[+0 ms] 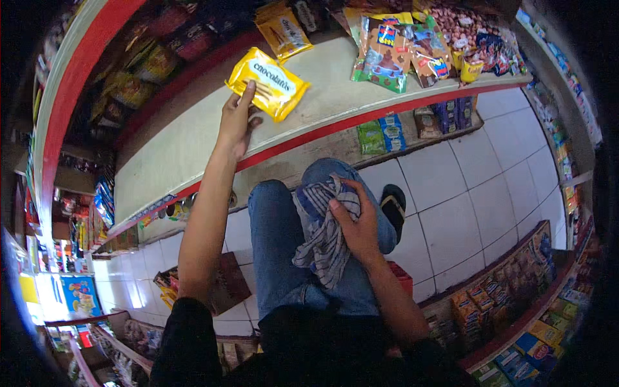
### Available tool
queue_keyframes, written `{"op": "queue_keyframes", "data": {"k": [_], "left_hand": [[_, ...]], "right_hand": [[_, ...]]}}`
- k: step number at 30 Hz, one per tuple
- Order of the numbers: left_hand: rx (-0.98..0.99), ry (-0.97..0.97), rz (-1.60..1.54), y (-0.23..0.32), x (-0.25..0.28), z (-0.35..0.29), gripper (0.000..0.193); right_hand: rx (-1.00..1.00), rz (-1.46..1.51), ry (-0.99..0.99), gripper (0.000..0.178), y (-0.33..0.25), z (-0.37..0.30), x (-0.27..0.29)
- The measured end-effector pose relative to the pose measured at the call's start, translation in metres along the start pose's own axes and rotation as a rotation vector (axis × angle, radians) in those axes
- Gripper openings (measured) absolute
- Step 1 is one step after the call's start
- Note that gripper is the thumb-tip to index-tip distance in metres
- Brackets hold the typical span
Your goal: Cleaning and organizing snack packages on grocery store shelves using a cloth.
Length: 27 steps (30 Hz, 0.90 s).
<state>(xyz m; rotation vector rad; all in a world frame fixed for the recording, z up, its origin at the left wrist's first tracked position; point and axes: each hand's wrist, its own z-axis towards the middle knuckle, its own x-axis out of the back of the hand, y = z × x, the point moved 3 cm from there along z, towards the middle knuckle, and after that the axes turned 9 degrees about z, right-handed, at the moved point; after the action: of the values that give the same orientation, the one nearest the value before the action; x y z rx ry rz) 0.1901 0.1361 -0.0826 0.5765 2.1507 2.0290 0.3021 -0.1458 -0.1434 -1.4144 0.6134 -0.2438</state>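
Note:
My left hand (240, 117) reaches over the shelf (174, 155) and grips a yellow snack packet (269, 82) by its near left side, thumb on top. The packet is held tilted, and the fingers beneath it are partly hidden. Behind it lies a similar yellow packet (284, 31). In my lap, my right hand (354, 216) is closed on a crumpled checked cloth (322, 232) in white, grey and blue, which rests over my knees.
Brown and green snack bags (385, 58) lie at the shelf's right, near small reddish packets (458, 29). A red-edged lower shelf (309, 155) holds blue and green packs. An open carton (222, 287) stands on the white tiled floor (464, 168). Stocked racks (503, 303) line the right.

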Motion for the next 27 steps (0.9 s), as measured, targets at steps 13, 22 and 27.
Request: {"op": "queue_keyframes", "data": {"k": [13,22,27], "left_hand": [[0.021,0.058,0.767,0.040,-0.055,0.115,0.052],[-0.671,0.103,1.088,0.028,-0.068,0.174,0.038],[-0.778,0.288,1.001,0.012,-0.021,0.204,0.045]], "right_hand": [[-0.056,0.001,-0.102,0.044,0.022,0.015,0.004],[-0.052,-0.041,-0.082,0.045,0.019,0.018,0.007],[0.002,-0.019,-0.136,0.045,0.020,0.020,-0.010]]}}
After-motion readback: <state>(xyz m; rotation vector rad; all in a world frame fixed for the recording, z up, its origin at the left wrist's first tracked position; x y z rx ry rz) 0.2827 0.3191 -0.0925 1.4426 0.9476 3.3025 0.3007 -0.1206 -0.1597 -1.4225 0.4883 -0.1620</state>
